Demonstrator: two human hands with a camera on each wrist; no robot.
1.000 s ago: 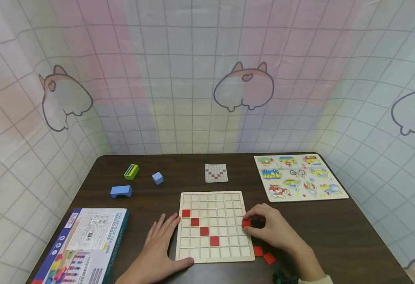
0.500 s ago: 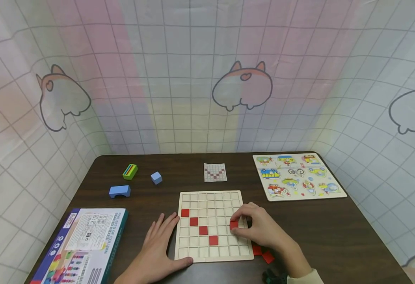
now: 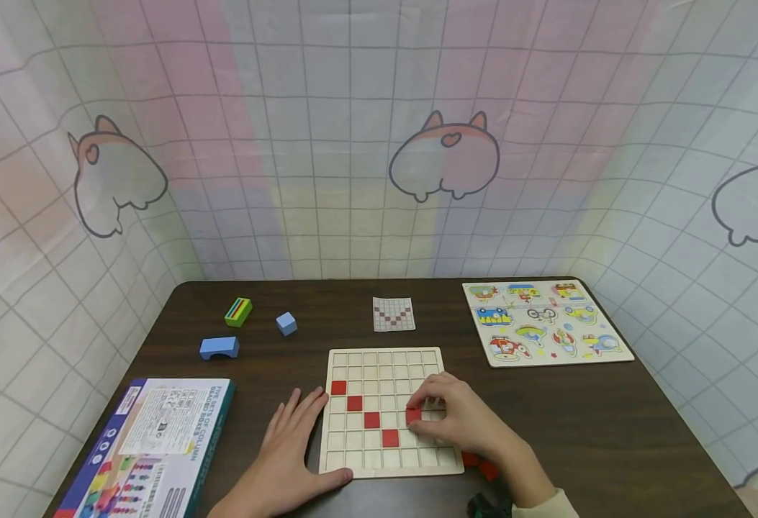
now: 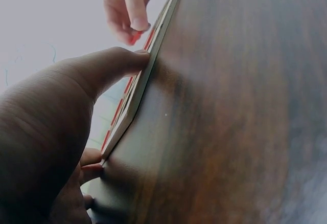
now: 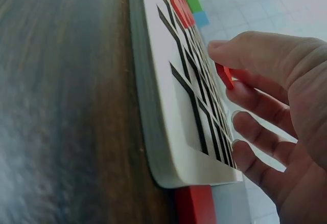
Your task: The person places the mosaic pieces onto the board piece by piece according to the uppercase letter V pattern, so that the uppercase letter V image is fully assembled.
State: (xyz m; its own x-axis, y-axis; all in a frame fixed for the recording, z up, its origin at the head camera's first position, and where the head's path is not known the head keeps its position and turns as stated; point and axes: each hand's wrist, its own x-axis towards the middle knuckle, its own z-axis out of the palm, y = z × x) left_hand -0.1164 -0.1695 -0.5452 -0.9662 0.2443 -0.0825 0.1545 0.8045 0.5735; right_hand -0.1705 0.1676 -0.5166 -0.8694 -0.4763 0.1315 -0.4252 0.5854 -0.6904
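A pale wooden grid board [image 3: 388, 360] lies flat on the dark table. Several red tiles [image 3: 371, 420] sit in its cells, stepping diagonally down from the left side. Above the right part of the grid, my right hand [image 3: 459, 421] pinches another red tile [image 3: 413, 416] between thumb and index finger; in the right wrist view that tile [image 5: 224, 75] is held clear of the board. My left hand [image 3: 288, 450] rests along the board's left side with fingers extended, its thumb touching the front edge. Loose red tiles [image 3: 489, 470] lie beside the front right corner, partly covered by my right forearm.
Behind the board lies a small pattern card [image 3: 394, 314]. A vehicle picture board [image 3: 547, 324] is at back right. A boxed set [image 3: 158, 446] lies at left, with a blue arch [image 3: 219, 347], a blue cube [image 3: 286, 324] and a green block [image 3: 239, 312] beyond it.
My right hand has carried the pinched red tile leftward from the board's right edge to over the grid. My left hand has stayed in place.
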